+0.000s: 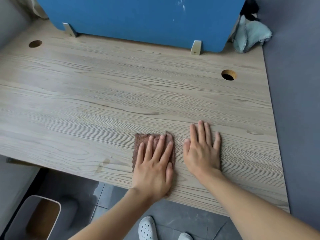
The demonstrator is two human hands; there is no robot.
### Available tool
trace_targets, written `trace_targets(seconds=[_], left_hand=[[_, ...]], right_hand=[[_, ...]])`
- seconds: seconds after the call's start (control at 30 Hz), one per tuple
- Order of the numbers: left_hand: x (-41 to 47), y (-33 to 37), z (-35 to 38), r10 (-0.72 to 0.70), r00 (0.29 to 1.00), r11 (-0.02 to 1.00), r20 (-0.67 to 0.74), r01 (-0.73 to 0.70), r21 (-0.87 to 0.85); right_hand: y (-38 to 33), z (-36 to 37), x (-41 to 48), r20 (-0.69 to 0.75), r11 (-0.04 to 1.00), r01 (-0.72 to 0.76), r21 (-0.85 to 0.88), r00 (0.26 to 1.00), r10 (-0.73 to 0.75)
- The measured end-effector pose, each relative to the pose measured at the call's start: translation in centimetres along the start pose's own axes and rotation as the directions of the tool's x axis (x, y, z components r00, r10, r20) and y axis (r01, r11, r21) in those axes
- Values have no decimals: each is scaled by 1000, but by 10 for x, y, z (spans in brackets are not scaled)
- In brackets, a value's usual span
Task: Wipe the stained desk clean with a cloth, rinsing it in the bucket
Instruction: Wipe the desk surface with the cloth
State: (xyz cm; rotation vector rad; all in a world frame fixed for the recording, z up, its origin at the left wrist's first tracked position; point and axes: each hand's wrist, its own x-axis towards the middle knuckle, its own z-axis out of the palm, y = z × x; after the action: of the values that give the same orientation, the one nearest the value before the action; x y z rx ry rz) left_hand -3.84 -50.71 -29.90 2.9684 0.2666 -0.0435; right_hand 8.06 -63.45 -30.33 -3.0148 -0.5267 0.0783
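Down at the front edge of the desk (121, 84), the left hand (154, 165) lies flat with fingers straight and spread. It presses on a brown cloth (138, 146) that shows past the fingertips and along the hand's left side. Just beside it to the right, apart from the cloth, the right hand (202, 149) rests palm-down on the bare wood, fingers straight, holding nothing. Left of the cloth, near the same front edge, a faint brownish stain (103, 164) marks the surface. Farther out, a round cable hole (228, 75) sits toward the right edge and a second cable hole (35, 43) by the far left corner. A blue partition (138, 18) stands along the back edge, with a pale teal rag (251, 37) bunched at the far right corner. Below the front edge, on the floor, are a white container (19, 219) and a white perforated shoe (147, 227).
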Motion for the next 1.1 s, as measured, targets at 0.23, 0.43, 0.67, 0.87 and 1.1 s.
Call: trace_targets(seconds=[0.23, 0.43, 0.67, 0.87, 1.1], left_hand=[[45, -39, -9, -33, 999, 999, 5, 33, 22], [30, -32, -6, 30, 999, 1000, 30, -30, 10], [69, -53, -13, -56, 998, 998, 33, 55, 29], [67, -56, -10, 73, 995, 996, 64, -76, 44], [79, -43, -10, 1, 1000, 1000, 30, -1, 1]], right_hand=[[-2, -1, -1, -36, 999, 19, -41, 999, -20], [-3, -1, 0, -62, 999, 12, -43, 998, -15], [-2, -12, 32, -120, 1000, 22, 0, 993, -22], [-10, -2, 43, -88, 1000, 9, -28, 996, -11], [-9, -3, 43, -75, 998, 14, -56, 997, -18]])
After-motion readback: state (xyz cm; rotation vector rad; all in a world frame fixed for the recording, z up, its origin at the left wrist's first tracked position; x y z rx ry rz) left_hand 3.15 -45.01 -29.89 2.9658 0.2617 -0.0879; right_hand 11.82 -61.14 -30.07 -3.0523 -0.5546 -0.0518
